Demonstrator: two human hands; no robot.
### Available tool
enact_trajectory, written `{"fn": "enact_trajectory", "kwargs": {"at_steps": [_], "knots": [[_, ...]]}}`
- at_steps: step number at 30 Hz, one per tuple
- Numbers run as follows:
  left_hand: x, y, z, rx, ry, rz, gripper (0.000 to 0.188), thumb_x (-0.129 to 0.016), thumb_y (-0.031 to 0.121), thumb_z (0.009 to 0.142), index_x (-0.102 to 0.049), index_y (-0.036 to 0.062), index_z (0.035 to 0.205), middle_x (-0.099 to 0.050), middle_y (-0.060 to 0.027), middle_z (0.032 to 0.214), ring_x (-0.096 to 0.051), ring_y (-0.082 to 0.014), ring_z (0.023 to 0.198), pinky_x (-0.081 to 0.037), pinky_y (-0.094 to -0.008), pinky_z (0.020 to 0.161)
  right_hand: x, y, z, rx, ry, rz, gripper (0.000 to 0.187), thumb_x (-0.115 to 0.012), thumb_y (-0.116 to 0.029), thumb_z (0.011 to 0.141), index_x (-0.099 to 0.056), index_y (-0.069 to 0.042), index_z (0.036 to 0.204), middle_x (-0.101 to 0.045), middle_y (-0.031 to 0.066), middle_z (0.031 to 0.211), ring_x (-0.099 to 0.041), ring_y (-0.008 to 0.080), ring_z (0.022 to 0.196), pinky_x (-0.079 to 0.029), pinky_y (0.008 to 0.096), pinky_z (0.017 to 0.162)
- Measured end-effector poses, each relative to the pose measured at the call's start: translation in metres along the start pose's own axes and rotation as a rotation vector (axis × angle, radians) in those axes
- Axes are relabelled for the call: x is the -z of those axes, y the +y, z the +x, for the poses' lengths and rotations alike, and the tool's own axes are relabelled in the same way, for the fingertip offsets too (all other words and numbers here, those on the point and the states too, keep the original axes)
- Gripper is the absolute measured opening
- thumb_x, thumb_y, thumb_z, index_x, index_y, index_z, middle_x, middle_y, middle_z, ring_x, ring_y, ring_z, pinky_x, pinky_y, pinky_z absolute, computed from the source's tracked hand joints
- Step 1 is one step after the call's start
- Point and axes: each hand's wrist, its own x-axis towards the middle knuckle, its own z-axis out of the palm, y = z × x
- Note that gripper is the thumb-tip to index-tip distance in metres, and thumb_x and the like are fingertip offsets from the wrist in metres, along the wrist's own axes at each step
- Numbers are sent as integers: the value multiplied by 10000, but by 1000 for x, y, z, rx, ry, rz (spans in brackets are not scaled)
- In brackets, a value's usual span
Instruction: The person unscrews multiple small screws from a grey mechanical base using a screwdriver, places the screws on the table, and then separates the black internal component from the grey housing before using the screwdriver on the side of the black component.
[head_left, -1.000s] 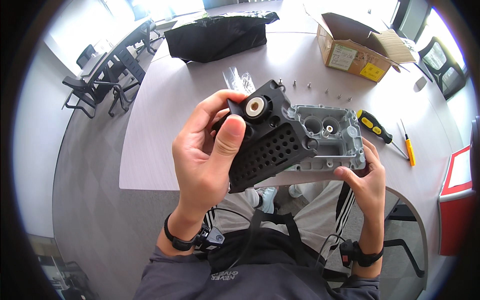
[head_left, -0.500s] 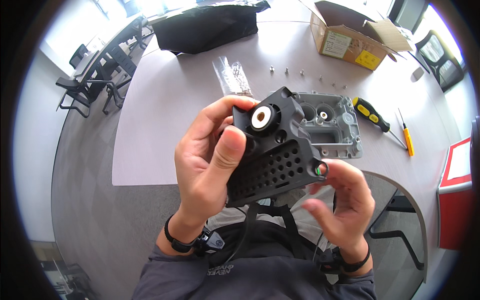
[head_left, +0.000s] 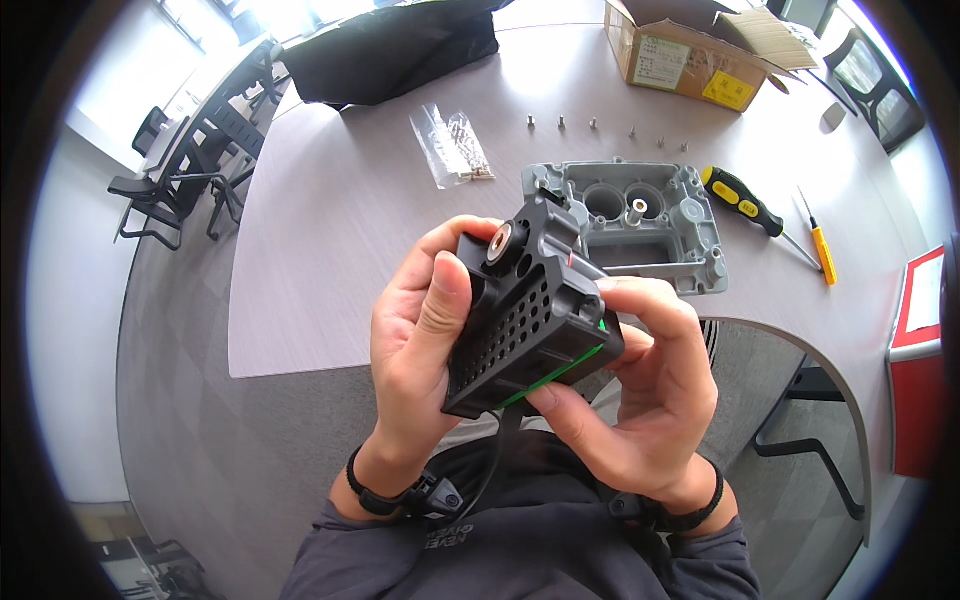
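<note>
Both hands hold a black plastic housing [head_left: 512, 330] above the near edge of the table. Rows of round holes cover one face, a metal-ringed hub sits at its upper left, and a green strip runs along the lower right side. My left hand [head_left: 425, 335] grips the left side, its thumb resting by the hub. My right hand [head_left: 645, 390] is closed on the right side, thumb at the green strip and fingers at the upper corner. Just beyond lies a grey metal casing [head_left: 655, 255] with round and rectangular recesses, partly hidden by the housing.
A clear bag of screws [head_left: 452, 148] lies behind the housing, and several loose screws [head_left: 594, 125] stand in a row. To the right are a black-yellow screwdriver [head_left: 742, 203] and a slim orange screwdriver [head_left: 822, 255]. A black bag [head_left: 395, 55] and cardboard box [head_left: 690, 65] stand at the back.
The black housing has tilted, bringing its green-striped side into view. My right hand has moved left and closed on the housing; my left hand keeps its hold.
</note>
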Motion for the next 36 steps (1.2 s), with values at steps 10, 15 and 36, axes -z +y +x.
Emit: {"fn": "enact_trajectory", "kwargs": {"at_steps": [10, 15, 36], "knots": [[1, -6, 0, -7, -54, 18, 430, -483, 304, 960, -435, -44, 1207, -593, -154, 1079, -617, -148, 940, -499, -251, 819, 6, 5, -5, 42, 38, 45, 477, -714, 84, 708, -518, 84, 1143, -559, 216, 1082, -641, 217, 900, -559, 271, 711], [0, -9, 1, 24, -65, -14, 431, -478, 304, 961, -433, -50, 1204, -593, -166, 1077, -618, -165, 953, -501, -267, 832, 9, 3, -4, 64, 41, -54, 426, -693, 75, 732, -521, 98, 1121, -595, 210, 1040, -661, 212, 844, -563, 266, 680], [-5, -6, 4, 78, 67, -69, 446, -466, 364, 958, -451, -28, 1170, -606, -110, 1034, -624, -129, 903, -505, -237, 789, 3, -6, 9, -109, -7, -70, 532, -656, 73, 763, -397, 83, 1227, -591, 196, 1072, -641, 187, 911, -540, 250, 742]]}}
